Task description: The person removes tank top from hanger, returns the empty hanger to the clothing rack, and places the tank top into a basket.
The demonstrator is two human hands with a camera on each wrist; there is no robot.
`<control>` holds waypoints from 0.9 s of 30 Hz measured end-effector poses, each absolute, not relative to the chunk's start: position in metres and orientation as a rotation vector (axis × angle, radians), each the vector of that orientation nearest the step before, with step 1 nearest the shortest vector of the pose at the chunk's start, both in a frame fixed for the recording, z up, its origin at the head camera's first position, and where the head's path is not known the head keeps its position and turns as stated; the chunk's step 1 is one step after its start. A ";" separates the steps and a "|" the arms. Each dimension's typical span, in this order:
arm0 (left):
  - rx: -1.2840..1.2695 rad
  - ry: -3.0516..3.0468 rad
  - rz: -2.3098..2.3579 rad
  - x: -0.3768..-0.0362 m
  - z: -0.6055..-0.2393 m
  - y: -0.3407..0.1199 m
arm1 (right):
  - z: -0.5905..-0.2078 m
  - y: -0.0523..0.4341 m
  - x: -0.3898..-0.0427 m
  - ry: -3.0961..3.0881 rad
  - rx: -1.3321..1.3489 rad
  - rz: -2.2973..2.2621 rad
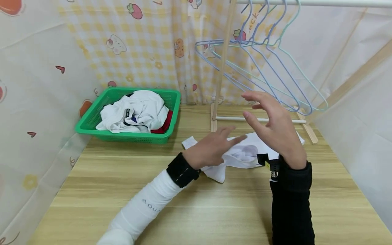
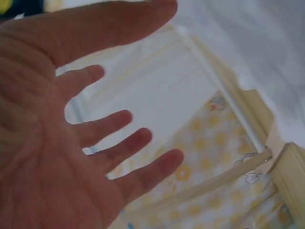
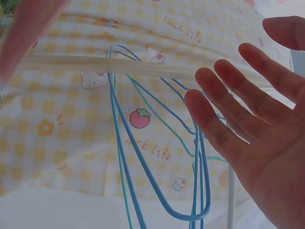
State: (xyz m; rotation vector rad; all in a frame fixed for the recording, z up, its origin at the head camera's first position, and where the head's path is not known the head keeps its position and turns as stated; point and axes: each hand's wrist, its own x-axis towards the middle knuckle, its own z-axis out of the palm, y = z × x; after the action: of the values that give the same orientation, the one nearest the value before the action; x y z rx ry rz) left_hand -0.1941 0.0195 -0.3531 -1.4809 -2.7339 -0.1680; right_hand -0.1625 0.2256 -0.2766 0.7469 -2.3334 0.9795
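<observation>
A white garment (image 1: 242,160) lies loosely spread on the table, its exact kind unclear. Over its left part hovers my left hand (image 1: 211,148), fingers spread and holding nothing; whether it touches the cloth in the head view I cannot tell. The left wrist view shows that palm (image 2: 52,138) bare, with the white cloth (image 2: 248,43) beyond the thumb. My right hand (image 1: 275,127) is raised above the garment's right side, empty, fingers loosely bent. Several blue and green hangers (image 1: 266,75) hang behind it; in the right wrist view the hangers (image 3: 138,157) appear beyond the fingers (image 3: 209,124).
A green basket (image 1: 122,137) with crumpled white clothes (image 1: 137,109) and a red piece (image 1: 165,124) stands at the back left. The hangers' rack has a wooden post (image 1: 223,61), a white top rail (image 1: 343,3) and a low bar (image 1: 254,119). Printed curtains (image 1: 144,51) enclose the table (image 1: 214,214).
</observation>
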 end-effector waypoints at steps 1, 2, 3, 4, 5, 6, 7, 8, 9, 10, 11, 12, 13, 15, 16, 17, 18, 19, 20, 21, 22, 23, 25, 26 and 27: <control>-1.515 -2.670 -0.022 -0.196 -0.358 0.026 | -0.277 0.227 -0.162 -2.333 0.745 0.977; -1.540 -2.586 0.126 -0.198 -0.363 0.033 | -0.277 0.227 -0.162 -2.335 0.741 0.973; -1.552 -2.487 0.267 -0.200 -0.369 0.038 | -0.277 0.228 -0.162 -2.335 0.739 0.971; -1.552 -2.389 0.402 -0.202 -0.374 0.044 | -0.277 0.229 -0.162 -2.337 0.735 0.969; -1.547 -2.292 0.514 -0.204 -0.380 0.048 | -0.277 0.229 -0.162 -2.341 0.729 0.966; -1.536 -2.203 0.620 -0.205 -0.384 0.052 | -0.277 0.230 -0.162 -2.347 0.723 0.966; -1.537 -2.133 0.708 -0.206 -0.388 0.056 | -0.277 0.230 -0.162 -2.351 0.719 0.964; -1.546 -2.090 0.800 -0.208 -0.392 0.059 | -0.277 0.230 -0.161 -2.356 0.712 0.963; -1.564 -2.070 0.875 -0.209 -0.394 0.063 | -0.277 0.231 -0.162 -2.358 0.708 0.963; -1.585 -2.069 0.940 -0.210 -0.396 0.067 | -0.277 0.231 -0.162 -2.361 0.707 0.964; -1.606 -2.078 0.995 -0.212 -0.397 0.072 | -0.277 0.231 -0.162 -2.362 0.707 0.970; -1.628 -2.107 1.038 -0.214 -0.397 0.076 | -0.277 0.231 -0.162 -2.363 0.708 0.970; -1.645 -2.145 1.071 -0.216 -0.397 0.080 | -0.276 0.231 -0.163 -2.363 0.710 0.969; -1.666 -2.223 1.102 -0.222 -0.396 0.087 | -0.276 0.231 -0.164 -2.362 0.717 0.975; -1.679 -2.270 1.096 -0.225 -0.395 0.090 | -0.276 0.231 -0.164 -2.363 0.719 0.978; -1.689 -2.313 1.088 -0.228 -0.395 0.093 | -0.277 0.231 -0.165 -2.363 0.720 0.980; -1.702 -2.355 1.071 -0.230 -0.395 0.094 | -0.277 0.231 -0.165 -2.363 0.721 0.979; -1.720 -2.396 1.044 -0.233 -0.395 0.096 | -0.277 0.231 -0.165 -2.364 0.722 0.982; -1.744 -2.435 1.010 -0.235 -0.395 0.096 | -0.277 0.231 -0.165 -2.363 0.722 0.985; -1.768 -2.471 0.966 -0.237 -0.395 0.097 | -0.277 0.232 -0.165 -2.365 0.719 0.984; -1.795 -2.504 0.920 -0.238 -0.395 0.097 | -0.277 0.232 -0.165 -2.366 0.718 0.984; -1.820 -2.526 0.875 -0.240 -0.395 0.097 | -0.276 0.233 -0.165 -2.367 0.716 0.985; -1.863 -2.562 0.777 -0.243 -0.396 0.098 | -0.276 0.234 -0.165 -2.366 0.713 0.985; -1.881 -2.571 0.736 -0.244 -0.396 0.099 | -0.276 0.235 -0.165 -2.365 0.711 0.987; -1.898 -2.576 0.700 -0.245 -0.397 0.100 | -0.275 0.235 -0.165 -2.364 0.710 0.991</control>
State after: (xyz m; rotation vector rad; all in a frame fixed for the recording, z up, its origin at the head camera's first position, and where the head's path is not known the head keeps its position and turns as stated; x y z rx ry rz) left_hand -0.2452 0.1005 -0.3971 -1.8976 -2.5759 0.6998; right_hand -0.1646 0.2354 -0.2753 0.7103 -2.3641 0.9908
